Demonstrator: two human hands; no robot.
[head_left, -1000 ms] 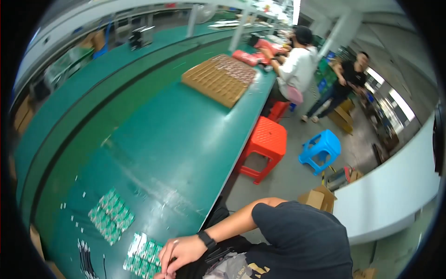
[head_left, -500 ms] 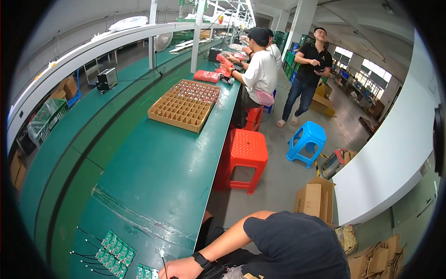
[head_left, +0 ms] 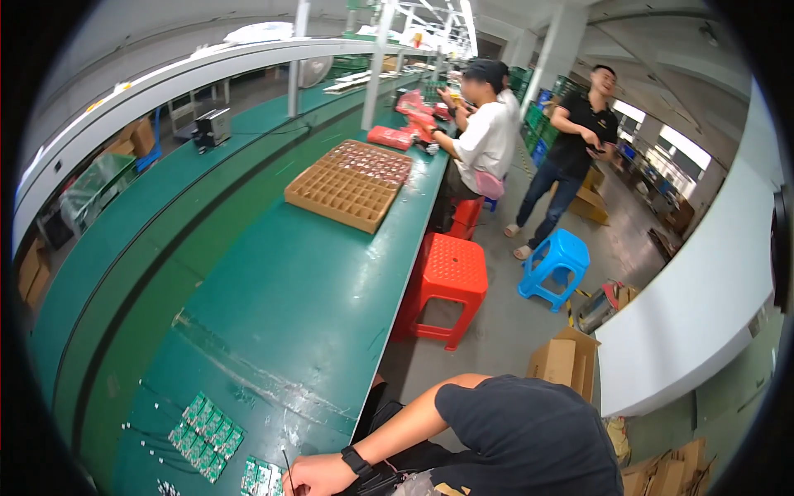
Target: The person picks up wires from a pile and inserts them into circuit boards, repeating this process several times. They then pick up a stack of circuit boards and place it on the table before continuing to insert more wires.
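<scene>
One hand only is in view, the right hand (head_left: 318, 475), at the lower edge of the picture, with a black watch (head_left: 356, 460) on its wrist. It rests on the green surface (head_left: 289, 289), the fingers curled. A thin dark wire (head_left: 286, 460) stands up just beside the fingers, but I cannot tell if the grip is closed on it. The left hand does not show.

Just beside the hand lies a small panel of green circuit boards (head_left: 260, 477), cut by the picture edge. A bigger panel of circuit boards (head_left: 207, 426) lies near it, further left, with thin black leads (head_left: 149, 413) spread around.

Far along the surface lies a brown grid tray (head_left: 351, 186). Beside the surface stand a red stool (head_left: 447, 277) and a blue stool (head_left: 556, 264), and a cardboard box (head_left: 562, 360) sits on the floor. A seated person in a white shirt (head_left: 484, 136) works further down, with a standing person in black (head_left: 575, 140) close by.
</scene>
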